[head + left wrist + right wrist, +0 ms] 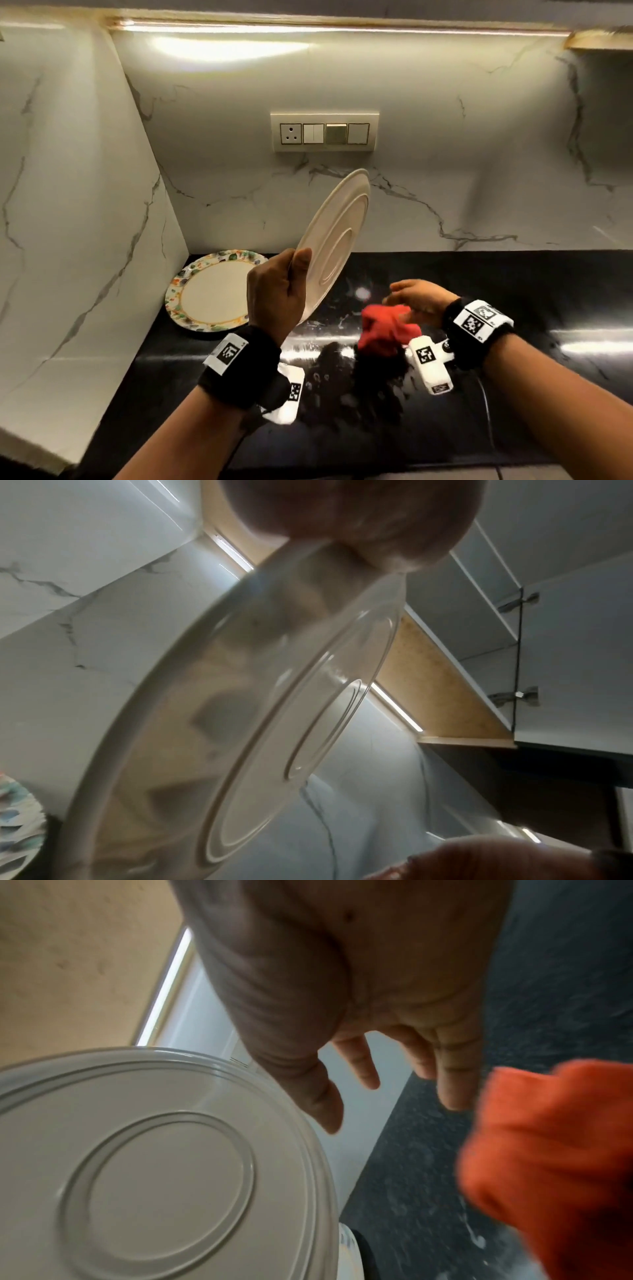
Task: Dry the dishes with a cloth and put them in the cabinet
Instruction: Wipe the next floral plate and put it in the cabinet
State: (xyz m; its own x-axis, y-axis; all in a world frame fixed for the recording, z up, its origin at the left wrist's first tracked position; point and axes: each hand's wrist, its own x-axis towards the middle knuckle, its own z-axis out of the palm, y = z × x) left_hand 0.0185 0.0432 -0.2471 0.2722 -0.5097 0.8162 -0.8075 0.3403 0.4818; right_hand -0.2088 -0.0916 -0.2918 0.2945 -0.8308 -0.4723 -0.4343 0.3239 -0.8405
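Two plates are showing on the left: a floral-rimmed plate (212, 291) is lying flat on the black counter (513, 291) in the corner, and just beside it the left hand (277, 294) is gripping a plain white plate (337, 236) by its lower rim, tilting it nearly upright above the counter. Further right, the right hand (418, 298) is hovering with fingers (359, 1064) spread and loose, a crumpled red cloth (385, 330) sitting just under its palm, though whether they are touching I cannot tell.

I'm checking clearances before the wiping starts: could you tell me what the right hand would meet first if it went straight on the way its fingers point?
Probably the white plate held by the left hand; depth is unclear, so the right hand might pass beside it.
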